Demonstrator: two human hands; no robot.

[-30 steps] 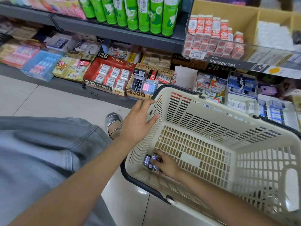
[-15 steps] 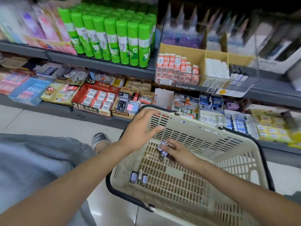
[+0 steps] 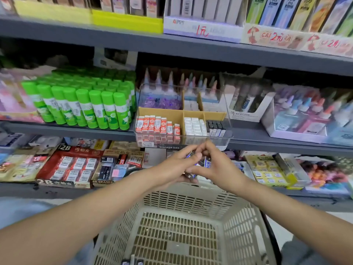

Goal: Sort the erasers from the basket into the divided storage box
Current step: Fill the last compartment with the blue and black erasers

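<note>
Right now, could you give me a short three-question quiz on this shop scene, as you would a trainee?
1. True or false: both the left hand and the right hand are raised above the basket, with small erasers held between them.
2. The front row of the storage box has three compartments. Which holds the dark-topped erasers? A) left B) middle C) right
3. Fill in: the bottles left of the storage box have caps coloured ____.

Key: 1 true; 2 C; 3 green.
</note>
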